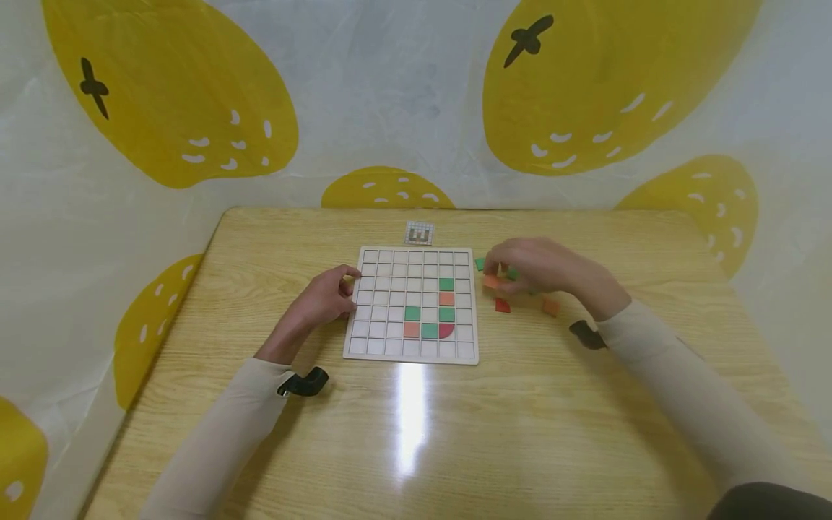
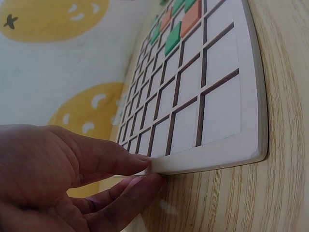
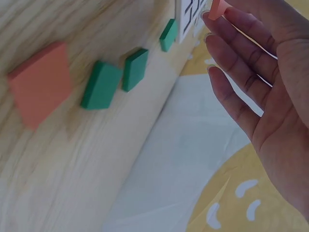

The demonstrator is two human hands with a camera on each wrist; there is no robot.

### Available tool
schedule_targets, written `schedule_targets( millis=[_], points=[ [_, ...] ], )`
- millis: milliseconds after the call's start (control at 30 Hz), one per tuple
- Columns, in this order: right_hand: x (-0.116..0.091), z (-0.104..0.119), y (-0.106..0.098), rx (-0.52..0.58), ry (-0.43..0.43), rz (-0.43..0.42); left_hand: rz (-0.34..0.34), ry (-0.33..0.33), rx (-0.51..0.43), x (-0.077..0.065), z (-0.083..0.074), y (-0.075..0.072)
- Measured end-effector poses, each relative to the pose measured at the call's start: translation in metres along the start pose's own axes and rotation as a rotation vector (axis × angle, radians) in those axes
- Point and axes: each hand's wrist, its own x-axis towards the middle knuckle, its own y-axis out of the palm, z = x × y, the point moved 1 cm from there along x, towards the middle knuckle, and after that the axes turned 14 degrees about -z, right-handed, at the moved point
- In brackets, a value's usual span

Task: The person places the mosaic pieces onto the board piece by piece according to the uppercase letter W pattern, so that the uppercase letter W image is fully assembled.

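My left hand (image 1: 325, 296) holds the left edge of a pale square grid board (image 1: 390, 278), its thumb on the rim and fingers at the side in the left wrist view. Several green and orange square tiles and a red rounded piece (image 1: 445, 331) sit in cells toward the board's right. Off the board's right side, my right hand (image 1: 536, 263) pinches an orange square tile (image 3: 217, 8) with the thumb and fingertips. Around that hand lie green tiles (image 3: 101, 84), another orange tile (image 1: 550, 307) and a red rounded piece (image 1: 503, 305).
A small card (image 1: 419, 233) with a dark E-like pattern lies beyond the board's far edge. The wooden table (image 1: 520, 419) meets a white hanging cloth (image 1: 390, 94) with yellow fruit shapes at its back. Dark straps show at both sleeve cuffs.
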Motion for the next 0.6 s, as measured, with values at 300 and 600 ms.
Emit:
schedule_targets(
  millis=[300, 600],
  points=[
    [0.016, 0.013, -0.002, 0.003, -0.022, 0.023, -0.009, -0.003, 0.01, 0.0, -0.001, 0.0],
    [0.031, 0.02, 0.007, 0.046, -0.077, 0.006, -0.008, 0.006, 0.014, -0.001, -0.002, 0.001]
  ],
)
